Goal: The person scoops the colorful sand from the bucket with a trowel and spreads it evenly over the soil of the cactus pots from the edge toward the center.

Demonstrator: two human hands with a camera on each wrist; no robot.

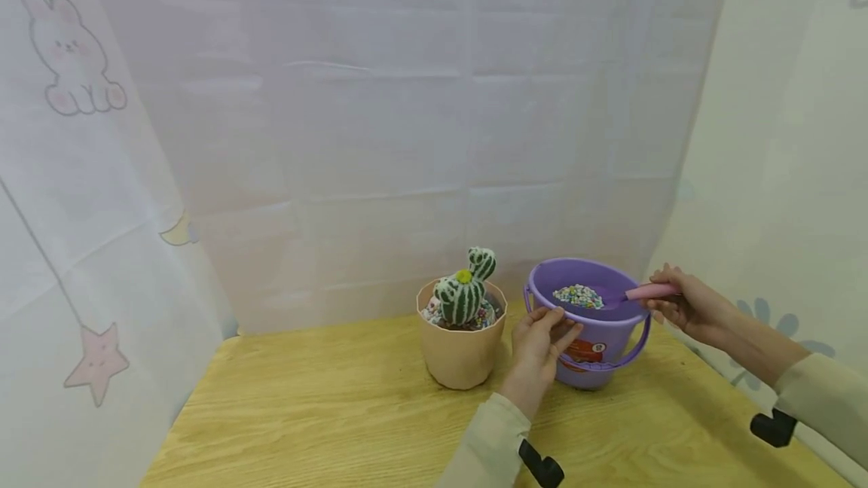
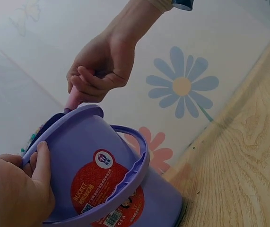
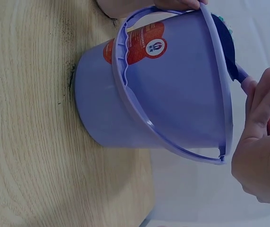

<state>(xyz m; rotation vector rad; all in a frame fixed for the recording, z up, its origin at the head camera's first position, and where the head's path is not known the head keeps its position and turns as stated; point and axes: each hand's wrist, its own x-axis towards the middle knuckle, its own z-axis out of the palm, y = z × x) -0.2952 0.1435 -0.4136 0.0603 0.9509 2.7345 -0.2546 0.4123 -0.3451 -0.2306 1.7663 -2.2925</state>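
A purple bucket [image 1: 610, 330] with a red label stands on the wooden table, its handle hanging down in front. My left hand [image 1: 536, 349] grips the bucket's near rim with thumb and fingers. In my right hand [image 1: 698, 311] is a toy shovel [image 1: 649, 291], held by its pink handle. The shovel's purple blade reaches into the bucket mouth, level with the rim, and carries a heap of colourful pebbles [image 1: 578, 296]. The left wrist view shows right-hand fingers [image 2: 92, 82] wrapped about that handle. How full the bucket is stays hidden.
Left of the bucket stands a peach flowerpot [image 1: 457, 356] with a knitted cactus [image 1: 463, 298] set among colourful pebbles. A pale printed curtain [image 1: 380, 134] closes off the back and both sides of the table [image 1: 305, 405].
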